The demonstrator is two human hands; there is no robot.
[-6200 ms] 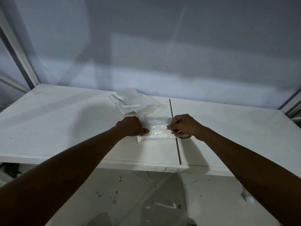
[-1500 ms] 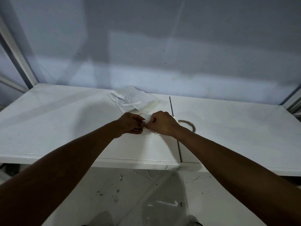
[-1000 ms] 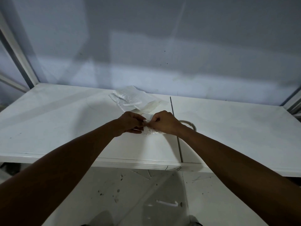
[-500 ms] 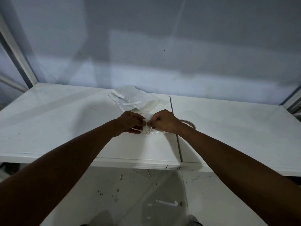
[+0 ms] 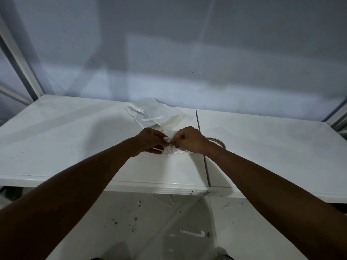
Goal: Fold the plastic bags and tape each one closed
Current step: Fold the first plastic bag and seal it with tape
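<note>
A small folded clear plastic bag (image 5: 173, 151) lies crumpled on the white table (image 5: 75, 143), pinched from both sides. My left hand (image 5: 150, 140) pinches its left end with thumb and fingers. My right hand (image 5: 189, 139) is curled over its right end, fingertips meeting the left hand's at the bag's top. Most of the bag is hidden under the two hands. A roll of clear tape (image 5: 217, 142) lies flat on the table just behind my right wrist, partly hidden by it.
A loose pile of clear plastic bags (image 5: 155, 115) lies at the back of the table by the wall. A dark seam (image 5: 203, 156) runs front to back through the tabletop. The table's front edge (image 5: 150, 186) is near; marked white floor lies below.
Since six seconds ago the bag went from a long strip held at both ends to a small bundle, and my hands have come together. Over the last second they barely move.
</note>
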